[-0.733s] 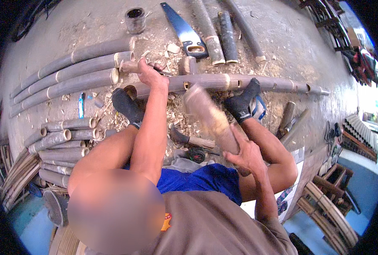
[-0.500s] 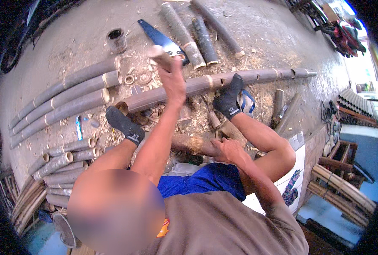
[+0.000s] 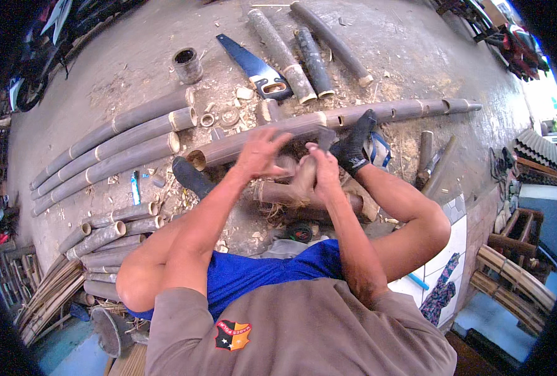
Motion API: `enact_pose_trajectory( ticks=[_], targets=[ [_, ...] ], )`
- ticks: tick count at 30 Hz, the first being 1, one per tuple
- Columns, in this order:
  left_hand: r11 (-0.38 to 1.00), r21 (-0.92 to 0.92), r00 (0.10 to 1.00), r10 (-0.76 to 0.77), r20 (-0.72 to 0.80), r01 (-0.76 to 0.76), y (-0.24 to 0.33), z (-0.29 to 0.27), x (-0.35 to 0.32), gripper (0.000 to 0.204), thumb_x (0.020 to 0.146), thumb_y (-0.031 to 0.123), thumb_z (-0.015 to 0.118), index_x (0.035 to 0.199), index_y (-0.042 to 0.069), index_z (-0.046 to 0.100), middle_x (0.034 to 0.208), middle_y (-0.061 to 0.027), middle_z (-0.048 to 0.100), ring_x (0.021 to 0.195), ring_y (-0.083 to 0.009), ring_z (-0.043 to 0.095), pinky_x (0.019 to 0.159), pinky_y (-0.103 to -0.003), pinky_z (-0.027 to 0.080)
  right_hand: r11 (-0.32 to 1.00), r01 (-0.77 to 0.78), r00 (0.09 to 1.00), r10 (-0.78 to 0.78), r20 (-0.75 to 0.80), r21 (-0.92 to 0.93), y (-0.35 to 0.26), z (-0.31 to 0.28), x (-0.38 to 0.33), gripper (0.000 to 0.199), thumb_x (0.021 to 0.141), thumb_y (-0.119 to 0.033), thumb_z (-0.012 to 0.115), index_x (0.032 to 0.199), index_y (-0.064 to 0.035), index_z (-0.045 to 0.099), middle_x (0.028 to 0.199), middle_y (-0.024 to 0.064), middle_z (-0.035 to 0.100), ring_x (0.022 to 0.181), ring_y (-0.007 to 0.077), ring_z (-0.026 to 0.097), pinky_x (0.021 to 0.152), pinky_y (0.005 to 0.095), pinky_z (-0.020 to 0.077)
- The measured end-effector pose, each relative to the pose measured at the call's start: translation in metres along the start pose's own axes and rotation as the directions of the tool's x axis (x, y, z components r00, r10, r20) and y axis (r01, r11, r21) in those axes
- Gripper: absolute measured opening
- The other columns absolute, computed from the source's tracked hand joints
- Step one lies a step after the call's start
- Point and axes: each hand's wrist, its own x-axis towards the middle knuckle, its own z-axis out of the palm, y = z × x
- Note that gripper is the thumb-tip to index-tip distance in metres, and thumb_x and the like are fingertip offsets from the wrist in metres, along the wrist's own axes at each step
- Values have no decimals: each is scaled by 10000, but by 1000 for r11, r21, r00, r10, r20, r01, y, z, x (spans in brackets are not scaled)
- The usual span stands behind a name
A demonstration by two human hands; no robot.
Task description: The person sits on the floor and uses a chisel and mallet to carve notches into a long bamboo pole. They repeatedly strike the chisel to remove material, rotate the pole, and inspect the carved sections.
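Observation:
My left hand, blurred by motion, is raised with fingers spread and holds nothing. It hovers over the near end of a long, notched bamboo pole. To its right, my right hand is closed around a tool with a dark flat blade; its exact kind is unclear. A pale, rounded wooden piece shows beside that hand, partly hidden. Below both hands lies a short, thick bamboo piece with frayed fibres. A short brown cylinder rests just beyond the pole.
A handsaw lies beyond the pole, near bamboo lengths and a stained can. Long bamboo poles and stacked short pieces lie on the left. My socked feet flank the work; shavings cover the floor.
The blurred cylindrical piece in my raised left hand is out of it; that hand has come nearer and opened. My right hand has lifted off the thick bamboo piece and now grips the bladed tool.

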Motion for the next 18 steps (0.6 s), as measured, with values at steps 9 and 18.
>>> enact_pose_trajectory(
  ticks=[9, 18],
  targets=[
    [838, 318, 826, -520, 218, 443, -96, 5, -56, 917, 634, 429, 910, 1405, 190, 475, 1212, -196, 630, 1159, -425, 603, 912, -578, 496, 458, 238, 962, -234, 142, -856, 68, 46, 14, 327, 929, -268, 547, 1052, 25, 622, 818, 227, 655, 781, 388, 662, 751, 488, 511],
    [844, 217, 756, -535, 376, 490, -97, -18, -40, 863, 627, 451, 911, 1352, 180, 528, 1091, -204, 675, 1077, -410, 642, 882, -511, 534, 417, 89, 995, -79, 61, -904, 69, 64, 54, 322, 927, -251, 563, 1036, 48, 608, 795, 279, 675, 792, 448, 689, 739, 531, 526]
  ],
)
